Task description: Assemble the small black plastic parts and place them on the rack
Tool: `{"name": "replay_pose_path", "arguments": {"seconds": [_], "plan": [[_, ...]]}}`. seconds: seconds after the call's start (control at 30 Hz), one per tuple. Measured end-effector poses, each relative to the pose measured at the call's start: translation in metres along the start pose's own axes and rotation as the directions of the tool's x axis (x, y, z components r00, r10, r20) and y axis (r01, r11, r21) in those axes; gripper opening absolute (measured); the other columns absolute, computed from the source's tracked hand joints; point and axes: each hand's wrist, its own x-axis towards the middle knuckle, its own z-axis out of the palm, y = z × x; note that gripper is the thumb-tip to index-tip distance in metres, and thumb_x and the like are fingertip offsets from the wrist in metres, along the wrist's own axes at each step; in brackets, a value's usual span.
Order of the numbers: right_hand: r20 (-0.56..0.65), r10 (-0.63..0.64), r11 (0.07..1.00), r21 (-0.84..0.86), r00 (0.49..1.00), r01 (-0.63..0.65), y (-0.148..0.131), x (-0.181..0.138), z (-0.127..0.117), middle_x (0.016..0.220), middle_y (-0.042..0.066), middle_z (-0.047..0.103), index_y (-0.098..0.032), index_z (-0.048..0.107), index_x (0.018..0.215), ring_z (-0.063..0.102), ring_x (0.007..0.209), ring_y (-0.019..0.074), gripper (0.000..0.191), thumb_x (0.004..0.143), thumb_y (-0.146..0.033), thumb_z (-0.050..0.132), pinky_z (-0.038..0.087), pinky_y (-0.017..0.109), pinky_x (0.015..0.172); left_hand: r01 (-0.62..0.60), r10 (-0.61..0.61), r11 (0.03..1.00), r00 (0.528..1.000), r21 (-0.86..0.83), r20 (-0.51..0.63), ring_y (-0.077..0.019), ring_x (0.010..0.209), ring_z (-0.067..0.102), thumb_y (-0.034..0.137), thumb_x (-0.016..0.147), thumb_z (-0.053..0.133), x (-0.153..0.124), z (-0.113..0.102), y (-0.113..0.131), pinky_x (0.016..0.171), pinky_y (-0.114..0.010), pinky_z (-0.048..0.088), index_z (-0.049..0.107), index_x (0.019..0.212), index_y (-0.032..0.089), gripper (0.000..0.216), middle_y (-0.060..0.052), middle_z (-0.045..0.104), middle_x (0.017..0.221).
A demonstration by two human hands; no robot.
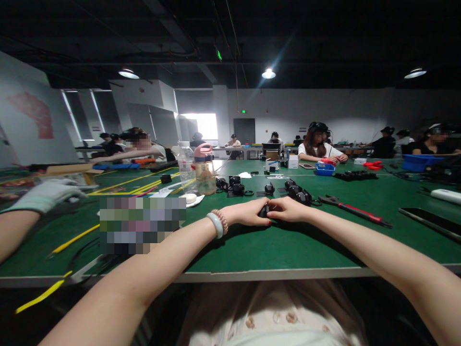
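Note:
Both of my hands meet just above the green tabletop around a small black part (264,210), whose exact kind I cannot make out. My left hand (250,212) has its fingers closed on the part from the left. From the right, the fingertips of my right hand (288,209) pinch it too. Behind my hands lie several round black parts, one group (236,186) to the left and another (298,193) close to my right hand. A single black part (269,188) sits between the groups. A black ring (248,193) lies flat near the left group.
Red-handled pliers (355,211) and a dark phone (432,223) lie to the right. A drink bottle (205,170) and a clear plastic bottle (186,168) stand left of centre. At the far left reaches another person's gloved hand (54,194). A blue bin (324,169) stands farther back.

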Motion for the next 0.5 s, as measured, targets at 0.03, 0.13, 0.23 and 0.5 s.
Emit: {"name": "replay_pose_path", "arguments": {"seconds": [0.03, 0.13, 0.23, 0.5], "plan": [[-0.002, 0.006, 1.0, -0.002, 1.0, -0.006, -0.0002, 0.0001, -0.0002, 0.086, 0.004, 0.062, -0.016, 0.053, 0.101, 0.057, 0.073, 0.0144, 0.033, 0.074, -0.034, 0.049, 0.04, 0.023, 0.065, 0.0, 0.0, 1.0, 1.0, -0.003, 0.003, -0.0189, 0.095, 0.048, 0.043, 0.068, 0.05, -0.0001, -0.0002, 0.0, 0.078, -0.026, 0.037, 0.034, 0.112, 0.018, 0.053, -0.007, 0.048, 0.109], [-0.012, 0.022, 1.0, -0.017, 1.0, -0.022, -0.0012, 0.0003, -0.0007, 0.085, 0.004, 0.062, -0.015, 0.054, 0.1, 0.056, 0.074, 0.0149, 0.032, 0.074, -0.035, 0.048, 0.04, 0.023, 0.065, 0.013, -0.013, 1.0, 1.0, 0.001, 0.008, -0.0188, 0.094, 0.049, 0.043, 0.068, 0.05, -0.0001, -0.0004, -0.0002, 0.077, -0.027, 0.038, 0.034, 0.113, 0.019, 0.053, -0.007, 0.049, 0.109], [-0.017, 0.019, 0.999, -0.026, 1.0, -0.019, -0.0018, 0.0006, -0.001, 0.085, 0.004, 0.062, -0.016, 0.053, 0.101, 0.056, 0.073, 0.0151, 0.033, 0.076, -0.035, 0.045, 0.039, 0.024, 0.065, 0.021, -0.021, 1.0, 1.0, 0.017, 0.009, -0.019, 0.094, 0.049, 0.043, 0.068, 0.05, 0.0004, 0.0001, -0.001, 0.076, -0.027, 0.038, 0.033, 0.114, 0.019, 0.054, -0.007, 0.048, 0.109], [-0.038, -0.01, 0.997, -0.076, 0.999, 0.007, -0.0024, 0.0006, -0.0004, 0.098, 0.005, 0.06, -0.016, 0.053, 0.104, 0.055, 0.083, 0.0175, 0.033, 0.08, -0.034, 0.039, 0.038, 0.026, 0.071, 0.002, -0.002, 1.0, 1.0, 0.03, 0.001, -0.0185, 0.094, 0.048, 0.045, 0.069, 0.049, 0.0011, 0.0015, -0.0026, 0.078, -0.027, 0.037, 0.033, 0.113, 0.018, 0.054, -0.007, 0.047, 0.111]]}}
